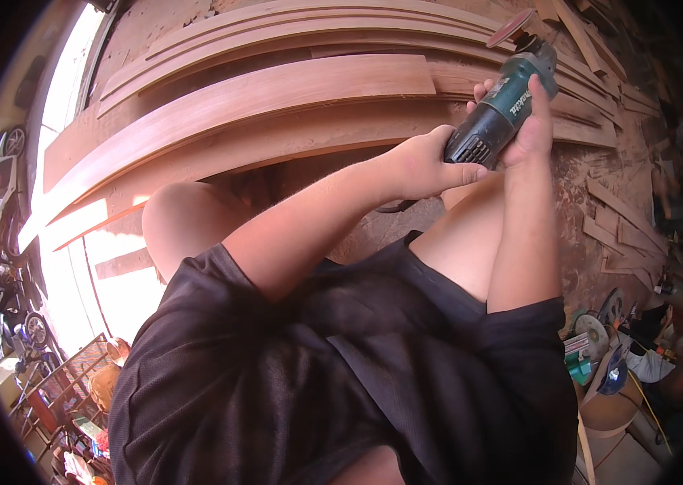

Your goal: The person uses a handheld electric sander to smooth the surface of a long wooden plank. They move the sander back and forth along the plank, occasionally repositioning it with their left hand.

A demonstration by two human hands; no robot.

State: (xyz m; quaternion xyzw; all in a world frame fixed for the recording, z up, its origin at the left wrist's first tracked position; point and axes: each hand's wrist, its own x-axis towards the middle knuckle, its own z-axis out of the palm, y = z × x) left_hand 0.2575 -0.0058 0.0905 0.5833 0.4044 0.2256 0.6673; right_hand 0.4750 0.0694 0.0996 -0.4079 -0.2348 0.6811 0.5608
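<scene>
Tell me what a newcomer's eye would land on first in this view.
Most likely the green-and-black cylindrical power grinder at upper right, tipped with a reddish round disc; the left hand grips its rear end and the right hand its body. Next, probably the long reddish-brown wooden planks stretching across the top, then the scattered flat wood offcuts on the floor at right.

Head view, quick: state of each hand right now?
Left hand: closed, holding the rear end of the angle grinder.
Right hand: closed, holding the same grinder's body further forward.
</scene>
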